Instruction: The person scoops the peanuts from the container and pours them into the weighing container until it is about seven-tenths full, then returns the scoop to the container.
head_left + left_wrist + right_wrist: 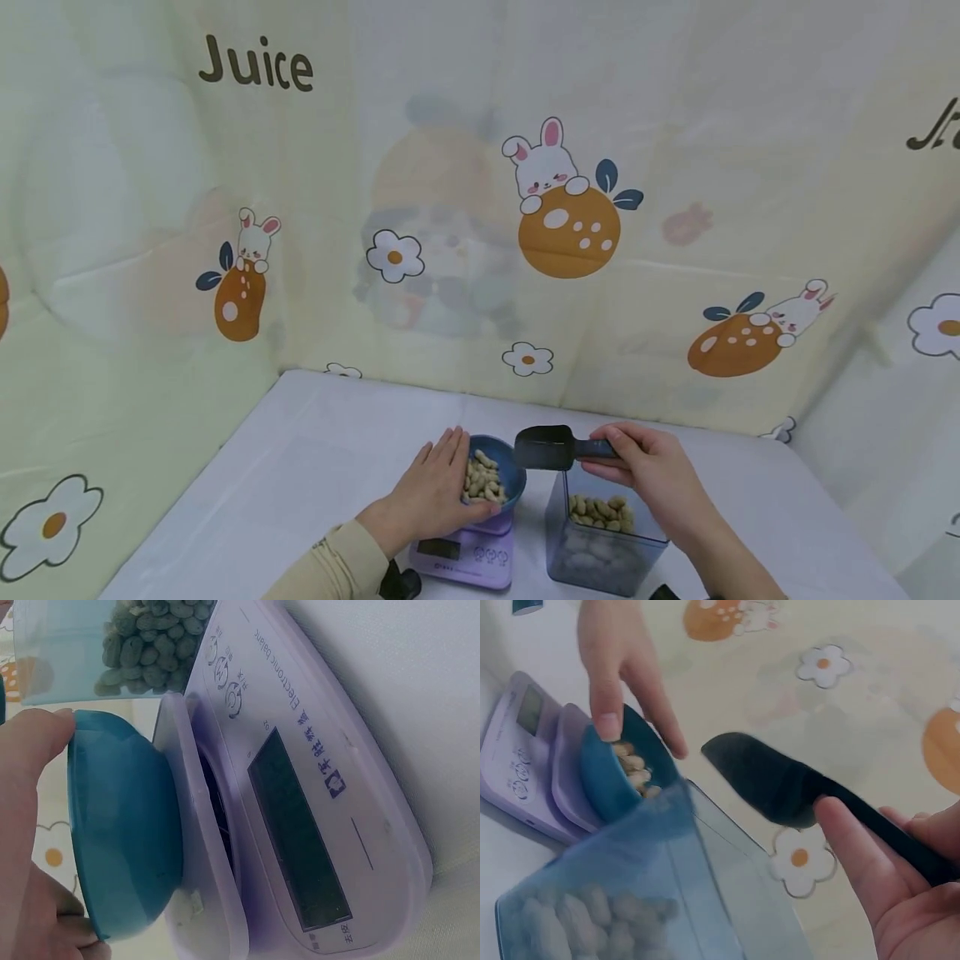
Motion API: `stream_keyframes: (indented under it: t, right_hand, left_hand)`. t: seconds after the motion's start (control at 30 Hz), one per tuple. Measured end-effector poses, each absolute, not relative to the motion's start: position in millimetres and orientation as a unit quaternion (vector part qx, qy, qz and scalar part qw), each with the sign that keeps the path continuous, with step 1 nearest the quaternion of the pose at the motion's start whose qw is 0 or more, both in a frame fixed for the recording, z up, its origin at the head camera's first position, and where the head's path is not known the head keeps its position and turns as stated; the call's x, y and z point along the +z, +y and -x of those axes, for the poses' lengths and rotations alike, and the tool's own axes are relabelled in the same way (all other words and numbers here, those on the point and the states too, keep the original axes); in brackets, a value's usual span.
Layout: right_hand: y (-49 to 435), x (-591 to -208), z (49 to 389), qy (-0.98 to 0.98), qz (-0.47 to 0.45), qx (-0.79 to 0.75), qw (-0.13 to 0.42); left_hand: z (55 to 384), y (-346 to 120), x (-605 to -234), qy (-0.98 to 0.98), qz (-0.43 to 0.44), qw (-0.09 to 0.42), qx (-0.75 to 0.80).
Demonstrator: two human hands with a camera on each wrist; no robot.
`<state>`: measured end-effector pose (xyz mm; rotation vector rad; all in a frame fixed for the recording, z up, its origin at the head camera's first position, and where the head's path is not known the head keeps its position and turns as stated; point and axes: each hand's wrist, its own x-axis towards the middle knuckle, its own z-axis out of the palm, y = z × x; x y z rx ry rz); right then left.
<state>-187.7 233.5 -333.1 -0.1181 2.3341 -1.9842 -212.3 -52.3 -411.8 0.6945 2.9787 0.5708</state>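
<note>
Left hand (429,495), fingers (460,454) spread, holds a round bowl (513,477) of rough peanuts (482,482) on the scale (472,562). Right of it, right hand (658,473) clasps a smooth scoop (543,448).

Cream fabric backdrop (450,50), high left before me: "Juice", in rounded dark letters.
Same backdrop, far right: a slanting word beginning "J", cut off at the edge of view.
Pale purple plastic scale (337,825), face: "Electronic balanc", last letter unclear; Chinese characters too blurred to read, beside a square logo (334,782).
Round scale buttons (221,673): "M" on the middle one.
</note>
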Motion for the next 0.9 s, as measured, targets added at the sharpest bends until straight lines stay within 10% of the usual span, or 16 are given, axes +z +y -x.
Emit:
stream_keyframes:
  t: [0.9]
  right_hand:
    - [324, -334, 162, 0.782, 0.004, -0.617, 0.082]
  left_hand:
    - [204, 11, -383, 0.931, -0.326, 0.048, 0.155]
